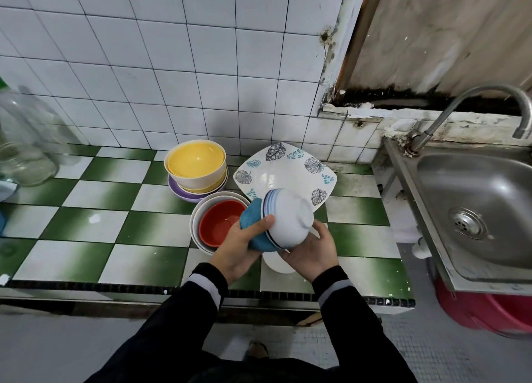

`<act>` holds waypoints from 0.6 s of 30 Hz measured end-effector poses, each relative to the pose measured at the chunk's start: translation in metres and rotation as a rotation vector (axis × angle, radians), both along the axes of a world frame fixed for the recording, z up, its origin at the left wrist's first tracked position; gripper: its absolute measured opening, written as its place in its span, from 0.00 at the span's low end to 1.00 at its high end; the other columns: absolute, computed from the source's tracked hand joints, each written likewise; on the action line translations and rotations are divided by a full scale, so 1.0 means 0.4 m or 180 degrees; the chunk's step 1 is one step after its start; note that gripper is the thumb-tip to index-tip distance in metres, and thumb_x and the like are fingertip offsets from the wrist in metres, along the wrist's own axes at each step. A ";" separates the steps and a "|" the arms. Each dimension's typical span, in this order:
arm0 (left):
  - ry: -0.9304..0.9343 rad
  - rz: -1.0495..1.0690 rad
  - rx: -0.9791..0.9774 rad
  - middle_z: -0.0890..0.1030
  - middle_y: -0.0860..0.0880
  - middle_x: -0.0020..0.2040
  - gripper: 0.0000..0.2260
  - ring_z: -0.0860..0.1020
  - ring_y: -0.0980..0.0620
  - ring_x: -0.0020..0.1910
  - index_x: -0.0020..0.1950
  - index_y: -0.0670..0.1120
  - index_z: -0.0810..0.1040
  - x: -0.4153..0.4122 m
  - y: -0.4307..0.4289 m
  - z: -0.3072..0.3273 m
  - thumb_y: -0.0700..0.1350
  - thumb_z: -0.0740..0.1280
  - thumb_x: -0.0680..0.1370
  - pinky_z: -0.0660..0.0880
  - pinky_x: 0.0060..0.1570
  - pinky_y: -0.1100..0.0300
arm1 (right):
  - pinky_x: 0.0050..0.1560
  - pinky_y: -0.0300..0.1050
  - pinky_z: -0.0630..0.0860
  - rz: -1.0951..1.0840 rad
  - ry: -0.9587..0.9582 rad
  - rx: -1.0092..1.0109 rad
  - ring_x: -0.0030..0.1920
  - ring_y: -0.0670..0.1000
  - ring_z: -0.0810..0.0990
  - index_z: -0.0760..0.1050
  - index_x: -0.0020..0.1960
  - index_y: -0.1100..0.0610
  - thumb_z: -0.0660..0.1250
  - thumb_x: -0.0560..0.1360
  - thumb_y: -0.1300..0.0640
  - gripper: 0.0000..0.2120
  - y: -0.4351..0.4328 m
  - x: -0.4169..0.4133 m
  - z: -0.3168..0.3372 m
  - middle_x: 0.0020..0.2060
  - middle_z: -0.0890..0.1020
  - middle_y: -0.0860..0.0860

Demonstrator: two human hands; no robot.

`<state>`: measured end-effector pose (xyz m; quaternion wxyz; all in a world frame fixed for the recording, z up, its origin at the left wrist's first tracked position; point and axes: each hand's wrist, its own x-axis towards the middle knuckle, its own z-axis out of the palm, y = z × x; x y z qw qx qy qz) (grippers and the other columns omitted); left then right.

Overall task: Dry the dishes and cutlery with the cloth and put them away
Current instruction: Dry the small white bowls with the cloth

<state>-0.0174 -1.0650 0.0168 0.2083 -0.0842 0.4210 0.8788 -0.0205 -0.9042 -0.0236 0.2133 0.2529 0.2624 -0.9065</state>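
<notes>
1. Two hands share the work in the head view. Your left hand [240, 246] grips the teal-blue terry cloth [252, 220], thumb on the rim. Your right hand [312, 253] curls under the white ceramic bowl with blue rim stripes [290, 220].
2. That bowl is tilted, mouth toward the cloth, above the green-and-white checked tiled bench [86, 224], near its front edge and toward its right end.
3. Hold the foot firmly with your right fingers; wet glaze is probably slippery.
4. Turn the bowl against the cloth so that rim and inside both get wiped.
5. Mind the red-lined bowl nested in pale bowls [221, 224] just beside your left hand, and the white dish [277, 264] underneath.
</notes>
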 end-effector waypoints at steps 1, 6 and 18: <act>-0.0091 0.0091 0.0093 0.82 0.42 0.59 0.34 0.82 0.45 0.55 0.62 0.44 0.78 -0.001 -0.005 -0.005 0.47 0.85 0.58 0.81 0.49 0.49 | 0.49 0.48 0.76 -0.0048 0.0058 -0.0097 0.52 0.59 0.80 0.77 0.60 0.57 0.64 0.75 0.46 0.19 0.005 -0.003 -0.001 0.53 0.84 0.59; -0.0415 0.0485 0.0001 0.86 0.49 0.51 0.12 0.84 0.51 0.48 0.59 0.48 0.77 0.008 -0.022 -0.019 0.45 0.70 0.76 0.82 0.47 0.51 | 0.47 0.45 0.82 -0.0268 0.0640 -0.0341 0.49 0.54 0.85 0.84 0.51 0.59 0.87 0.47 0.61 0.32 0.020 -0.025 0.017 0.49 0.86 0.54; 0.0875 0.1533 -0.1777 0.81 0.53 0.54 0.06 0.78 0.56 0.55 0.59 0.53 0.74 0.013 0.015 0.020 0.46 0.63 0.82 0.74 0.53 0.67 | 0.43 0.45 0.82 -0.0591 0.1357 0.0732 0.41 0.50 0.83 0.73 0.48 0.55 0.64 0.78 0.64 0.05 -0.006 -0.033 0.107 0.42 0.85 0.49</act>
